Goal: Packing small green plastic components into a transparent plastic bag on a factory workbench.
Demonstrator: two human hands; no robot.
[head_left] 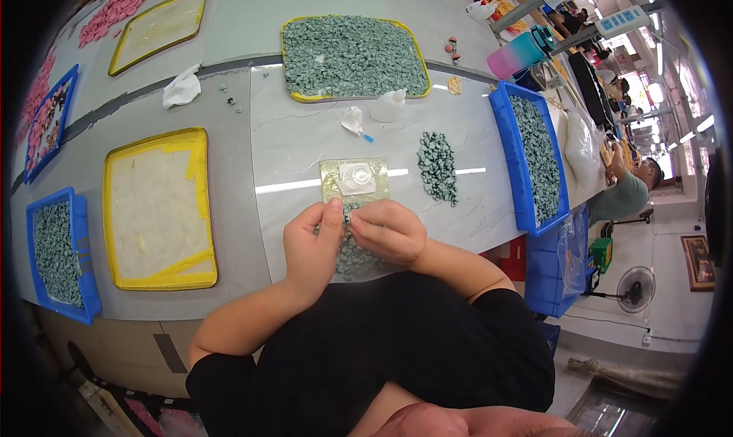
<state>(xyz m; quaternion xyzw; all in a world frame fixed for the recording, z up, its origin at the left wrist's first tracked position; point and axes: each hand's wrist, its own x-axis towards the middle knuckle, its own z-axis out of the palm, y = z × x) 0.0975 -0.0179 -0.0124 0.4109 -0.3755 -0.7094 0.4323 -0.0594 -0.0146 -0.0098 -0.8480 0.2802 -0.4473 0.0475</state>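
My left hand (311, 242) and my right hand (391, 231) meet close to my body, thumbs and fingertips pinched together. Between them shows a small dark green piece (347, 214); its exact shape is too small to make out. Just beyond the fingertips lies a yellowish square board (330, 179) with a white square pad bearing a blob of white paste (359, 177). Under my wrists, a heap of green pieces (353, 260) is partly hidden by my hands. To the right, a loose pile of darker green pieces (437, 168) rests on the grey tabletop (294, 143).
A yellow-rimmed tray (355, 55) full of green pieces sits at the back, near a white squeeze bottle (389, 106) and crumpled tissue (182, 87). Blue bins (561, 158) (90, 284) flank the table. A yellow-edged tray (156, 208) lies left. A tumbler (521, 53) stands back right.
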